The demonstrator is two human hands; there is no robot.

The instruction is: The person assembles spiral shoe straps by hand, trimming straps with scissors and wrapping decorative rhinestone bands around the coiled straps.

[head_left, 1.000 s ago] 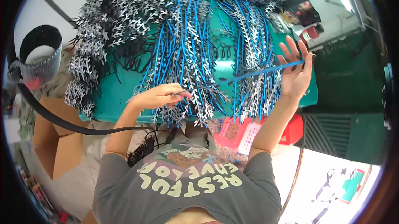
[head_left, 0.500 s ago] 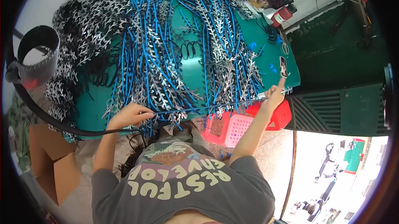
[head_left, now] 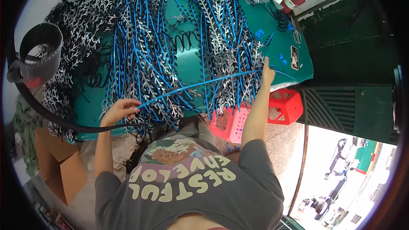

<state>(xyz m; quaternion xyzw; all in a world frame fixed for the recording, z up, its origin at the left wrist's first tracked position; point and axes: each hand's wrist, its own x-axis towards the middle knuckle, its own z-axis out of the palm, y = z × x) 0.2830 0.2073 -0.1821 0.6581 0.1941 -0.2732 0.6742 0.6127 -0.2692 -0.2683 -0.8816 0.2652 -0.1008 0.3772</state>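
A long, thin blue strip [head_left: 200, 83] runs between my two hands in a shallow upward bow over the near edge of the bundles. My left hand [head_left: 120, 111] pinches its left end between thumb and fingers. Towards the other end my right hand [head_left: 268, 75] is closed on the strip, one finger pointing up and away; the free tip reaches past it to the right. Beneath lie a left bundle [head_left: 140, 55] and a right bundle [head_left: 221, 38] of blue strips mixed with silver-and-black leafy garlands, spread lengthwise on the green table [head_left: 187, 61].
Leafy garlands [head_left: 85, 25] heap along the left. A black ring holder [head_left: 40, 59] on a bent arm stands there. At right lie a phone [head_left: 294, 57], scissors [head_left: 297, 37] and a red bottle [head_left: 295, 0]. A pink stool [head_left: 232, 125] and red stool [head_left: 286, 106] stand below.
The strip between my hands was straight and looked darker; now it bows upward and shows bright blue. My right hand has moved up and slightly left, my left hand slightly left.
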